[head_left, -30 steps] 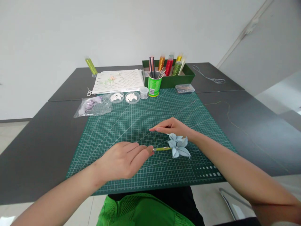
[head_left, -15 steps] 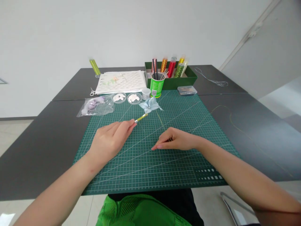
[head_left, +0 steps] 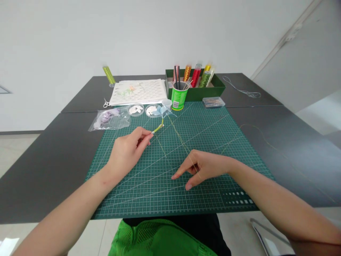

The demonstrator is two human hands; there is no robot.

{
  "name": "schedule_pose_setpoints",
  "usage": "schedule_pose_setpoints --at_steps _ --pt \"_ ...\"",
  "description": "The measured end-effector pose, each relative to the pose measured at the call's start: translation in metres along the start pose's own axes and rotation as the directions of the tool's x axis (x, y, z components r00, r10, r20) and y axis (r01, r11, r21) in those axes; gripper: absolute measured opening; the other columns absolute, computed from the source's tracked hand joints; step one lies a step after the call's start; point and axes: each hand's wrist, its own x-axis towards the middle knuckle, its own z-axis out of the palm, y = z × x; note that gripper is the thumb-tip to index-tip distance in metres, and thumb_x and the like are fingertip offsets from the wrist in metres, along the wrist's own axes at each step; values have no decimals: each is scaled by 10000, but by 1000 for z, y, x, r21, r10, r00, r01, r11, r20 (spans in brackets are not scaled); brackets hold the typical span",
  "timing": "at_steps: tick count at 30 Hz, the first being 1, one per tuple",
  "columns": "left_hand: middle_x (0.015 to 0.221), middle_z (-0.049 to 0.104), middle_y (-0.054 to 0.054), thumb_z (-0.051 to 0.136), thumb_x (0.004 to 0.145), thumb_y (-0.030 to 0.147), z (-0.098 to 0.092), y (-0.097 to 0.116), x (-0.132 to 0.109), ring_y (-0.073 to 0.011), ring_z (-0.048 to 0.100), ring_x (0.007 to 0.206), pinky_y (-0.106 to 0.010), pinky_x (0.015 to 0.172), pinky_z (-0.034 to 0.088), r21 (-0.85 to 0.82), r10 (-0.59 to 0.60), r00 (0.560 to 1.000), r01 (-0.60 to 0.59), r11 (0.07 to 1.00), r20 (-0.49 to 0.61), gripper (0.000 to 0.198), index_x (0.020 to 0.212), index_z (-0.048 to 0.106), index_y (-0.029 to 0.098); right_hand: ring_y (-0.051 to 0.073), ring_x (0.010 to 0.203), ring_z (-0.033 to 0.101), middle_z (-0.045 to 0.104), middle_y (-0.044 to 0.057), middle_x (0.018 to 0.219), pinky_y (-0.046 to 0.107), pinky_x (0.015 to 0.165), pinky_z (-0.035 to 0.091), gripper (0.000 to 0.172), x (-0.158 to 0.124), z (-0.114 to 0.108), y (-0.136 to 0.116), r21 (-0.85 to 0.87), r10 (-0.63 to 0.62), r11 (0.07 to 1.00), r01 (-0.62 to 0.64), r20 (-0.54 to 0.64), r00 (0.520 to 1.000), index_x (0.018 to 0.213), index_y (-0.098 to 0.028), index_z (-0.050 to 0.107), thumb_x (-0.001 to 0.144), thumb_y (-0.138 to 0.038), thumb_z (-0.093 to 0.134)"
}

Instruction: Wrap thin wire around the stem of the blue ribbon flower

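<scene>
My left hand [head_left: 130,144] pinches the lower end of a flower stem [head_left: 159,127] wrapped in yellow-green thread. At the stem's far end is a pale blue flower [head_left: 164,111], tilted away and overlapping the dishes behind it. My right hand [head_left: 198,167] hovers over the green cutting mat [head_left: 149,192], its index finger and thumb spread and the other fingers curled in. Fine yellow-green thread [head_left: 182,143] stretches from the flower to this hand and crosses its fingers. Exactly where the curled fingers grip it is hidden.
Behind stand a green can [head_left: 179,97] with sticks, a green box [head_left: 197,93] of thread spools, and a clear case [head_left: 214,102]. Petal dishes [head_left: 136,110], a plastic bag [head_left: 109,119], white sheets [head_left: 138,93] and scissors [head_left: 106,103] lie left. Loose thread trails right.
The flower has swung back and left as the stem turned in my left hand. My right thumb has parted from the index finger, and the hand has dropped slightly toward me.
</scene>
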Motion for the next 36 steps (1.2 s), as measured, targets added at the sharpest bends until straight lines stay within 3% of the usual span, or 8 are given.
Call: schedule_pose_setpoints --at_steps 15,19,21,23,25,27,29,36 --pt "843 805 -8 543 1041 292 5 -5 -2 -155 772 745 -238 722 606 41 85 985 -80 996 -148 268 1183 743 184 54 501 328 384 -101 597 204 500 274 578 2 -3 3 54 61 997 -60 -19 998 1314 -189 696 800 -420 824" --pt "852 810 -25 537 1042 275 4 -12 0 -165 777 756 -249 712 616 46 131 981 -126 991 -143 276 1174 752 163 103 643 515 567 -29 749 257 646 440 452 -1 -26 13 31 84 996 -79 -293 952 1254 -165 699 878 -415 712" --pt "877 813 -45 533 1043 266 5 -14 0 -170 778 759 -255 713 622 59 194 972 -188 980 -132 280 1175 750 148 163 804 597 643 34 887 341 787 489 249 -3 -38 24 -85 70 985 -148 -592 803 1073 -161 716 878 -302 652" --pt "891 813 -62 537 1042 268 7 -15 -2 -169 773 735 -255 690 621 70 264 956 -256 964 -130 283 1182 745 137 217 923 613 657 72 986 422 884 485 174 -3 -46 35 -190 -33 942 -276 -872 488 937 -178 661 795 -125 574" --pt "890 811 -70 538 1042 265 9 -14 -3 -164 764 705 -251 663 616 74 318 941 -311 948 -117 285 1201 736 137 259 1042 604 641 89 1049 482 967 458 279 -4 -47 40 -286 -224 889 -357 -953 206 904 -204 596 706 -35 497" --pt "901 810 -67 532 1044 251 10 -13 -3 -159 761 702 -250 658 615 68 352 932 -347 935 -87 283 1222 727 148 278 1151 584 632 95 1105 512 1031 429 339 -3 -42 38 -385 -376 853 -352 -922 97 938 -224 568 694 -13 465" --pt "919 810 -67 527 1045 234 11 -11 -4 -159 764 721 -250 669 616 56 375 925 -372 927 -66 278 1227 719 148 273 1169 595 645 85 1120 518 1051 428 321 -1 -32 29 -458 -435 850 -260 -889 143 989 -236 578 763 -35 468" --pt "942 802 -63 523 1049 220 16 -6 -7 -151 754 715 -249 644 606 25 400 916 -400 916 -37 258 1241 668 126 308 1472 393 525 39 1505 560 1182 349 300 7 2 9 -161 -131 987 16 -732 668 1208 -345 716 940 -453 636"
